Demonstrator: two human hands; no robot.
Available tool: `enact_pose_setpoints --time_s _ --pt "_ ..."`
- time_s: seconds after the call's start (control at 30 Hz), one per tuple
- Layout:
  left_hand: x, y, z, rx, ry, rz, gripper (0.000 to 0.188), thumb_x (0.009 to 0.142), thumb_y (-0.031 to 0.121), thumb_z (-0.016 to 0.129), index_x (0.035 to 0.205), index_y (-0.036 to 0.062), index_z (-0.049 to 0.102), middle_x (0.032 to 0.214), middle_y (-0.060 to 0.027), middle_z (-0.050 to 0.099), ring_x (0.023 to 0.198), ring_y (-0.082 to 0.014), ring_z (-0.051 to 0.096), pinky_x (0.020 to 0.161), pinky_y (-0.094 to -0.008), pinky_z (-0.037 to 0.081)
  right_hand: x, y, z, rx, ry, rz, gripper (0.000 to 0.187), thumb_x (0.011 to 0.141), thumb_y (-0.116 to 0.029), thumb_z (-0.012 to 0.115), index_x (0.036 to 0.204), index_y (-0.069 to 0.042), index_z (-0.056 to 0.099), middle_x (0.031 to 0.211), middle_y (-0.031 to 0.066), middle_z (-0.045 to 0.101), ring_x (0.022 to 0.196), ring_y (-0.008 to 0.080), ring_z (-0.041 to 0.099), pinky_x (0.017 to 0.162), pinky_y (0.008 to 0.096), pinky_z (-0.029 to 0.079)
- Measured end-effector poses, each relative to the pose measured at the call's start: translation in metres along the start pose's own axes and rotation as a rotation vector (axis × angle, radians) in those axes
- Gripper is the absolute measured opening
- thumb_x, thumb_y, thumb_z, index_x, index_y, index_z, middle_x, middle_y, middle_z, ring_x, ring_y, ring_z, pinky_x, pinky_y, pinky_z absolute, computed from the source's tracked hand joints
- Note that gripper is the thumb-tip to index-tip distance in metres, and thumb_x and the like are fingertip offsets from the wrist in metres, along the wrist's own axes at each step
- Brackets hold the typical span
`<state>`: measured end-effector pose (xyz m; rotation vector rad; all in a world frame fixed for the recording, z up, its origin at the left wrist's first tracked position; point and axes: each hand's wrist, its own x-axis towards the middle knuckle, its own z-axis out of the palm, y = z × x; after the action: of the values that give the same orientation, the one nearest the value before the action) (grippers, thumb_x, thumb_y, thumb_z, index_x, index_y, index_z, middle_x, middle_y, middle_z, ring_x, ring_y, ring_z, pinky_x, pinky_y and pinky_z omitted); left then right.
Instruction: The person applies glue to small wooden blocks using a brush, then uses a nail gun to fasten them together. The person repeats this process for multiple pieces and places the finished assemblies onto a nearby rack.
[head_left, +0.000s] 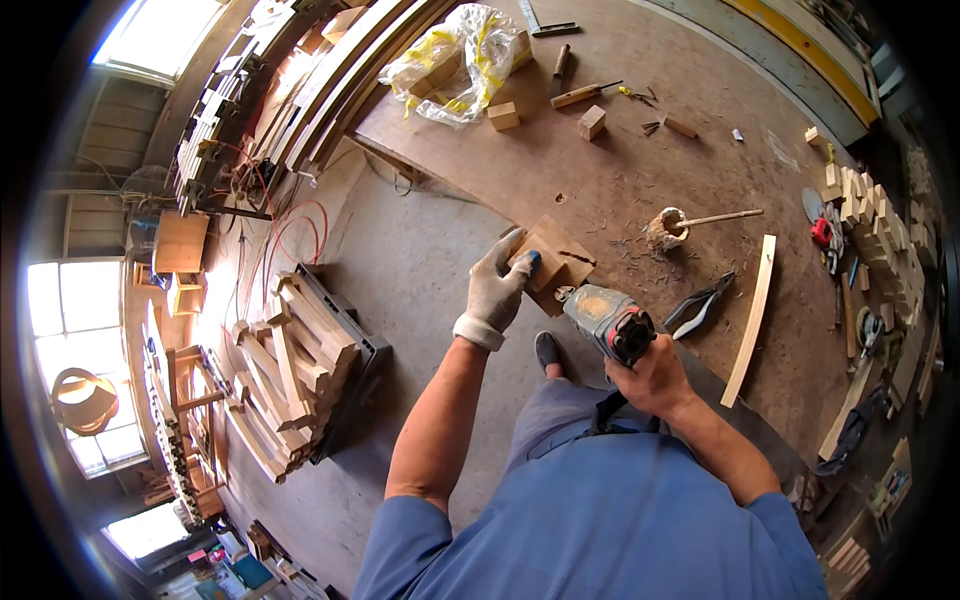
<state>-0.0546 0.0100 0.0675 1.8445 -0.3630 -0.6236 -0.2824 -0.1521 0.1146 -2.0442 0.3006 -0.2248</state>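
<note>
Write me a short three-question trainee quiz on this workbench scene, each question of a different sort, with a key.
1. True or false: the left hand wears a work glove and presses on the small wooden piece at the bench edge.
2. Multiple choice: what does the bare right hand grip? A) the pliers B) the power drill C) the curved wooden slat
3. Fill in: the pliers lie on the workbench between the power drill and the curved wooden ____.

Key: 1 true; 2 B; 3 slat.
</note>
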Motion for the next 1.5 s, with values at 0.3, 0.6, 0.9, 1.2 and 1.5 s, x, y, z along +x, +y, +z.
enact_pose_setpoints --time_s 0.3,0.6,0.9,1.2,1.5 --pt "0.002 -0.006 0.000 -0.016 0.004 -0.004 0.052 0.103 0.018 0.069 0.148 -0.0055 0.057 0.134 -0.0148 0.070 0.121 -0.0191 0.065 0.107 -0.0335 0.051 0.003 -0.002 0.002 0.007 -0.027 -0.017 0.012 0.082 -0.013 0.071 0.088 -0.005 0.064 0.076 0.0195 0.066 0.069 0.0454 0.067 0.063 0.0500 0.056" --pt "0.001 0.001 0.002 0.002 0.006 -0.018 0.052 0.103 0.018 0.069 0.148 -0.0050 0.058 0.133 -0.0149 0.071 0.119 -0.0184 0.066 0.106 -0.0331 0.052 0.005 0.000 0.006 -0.043 0.016 -0.073 0.017 0.082 -0.014 0.077 0.084 -0.003 0.064 0.068 0.0181 0.066 0.067 0.0444 0.069 0.062 0.0499 0.056" --pt "0.002 -0.005 0.001 -0.008 0.004 -0.005 0.052 0.103 0.019 0.068 0.147 -0.0062 0.058 0.132 -0.0156 0.071 0.119 -0.0191 0.066 0.105 -0.0331 0.053 0.004 -0.004 0.003 -0.027 -0.018 0.001 0.012 0.081 -0.012 0.072 0.088 -0.004 0.065 0.078 0.0199 0.066 0.072 0.0455 0.068 0.066 0.0501 0.057" --pt "0.002 -0.009 -0.001 -0.007 0.035 0.039 0.053 0.100 0.023 0.072 0.145 -0.0030 0.062 0.132 -0.0194 0.074 0.120 -0.0209 0.069 0.106 -0.0360 0.053 -0.036 0.008 -0.023 0.112 0.113 0.192 0.026 0.087 -0.020 0.077 0.103 -0.001 0.069 0.090 0.0198 0.074 0.081 0.0381 0.076 0.074 0.0451 0.059" --pt "-0.008 -0.007 0.003 0.071 0.041 0.040 0.050 0.105 0.020 0.066 0.148 -0.0054 0.058 0.138 -0.0154 0.069 0.125 -0.0199 0.064 0.110 -0.0339 0.049 -0.112 0.094 -0.154 0.124 0.556 0.866 0.018 0.094 -0.013 0.072 0.102 -0.001 0.062 0.068 0.0034 0.059 0.050 0.0128 0.057 0.046 0.0316 0.048"
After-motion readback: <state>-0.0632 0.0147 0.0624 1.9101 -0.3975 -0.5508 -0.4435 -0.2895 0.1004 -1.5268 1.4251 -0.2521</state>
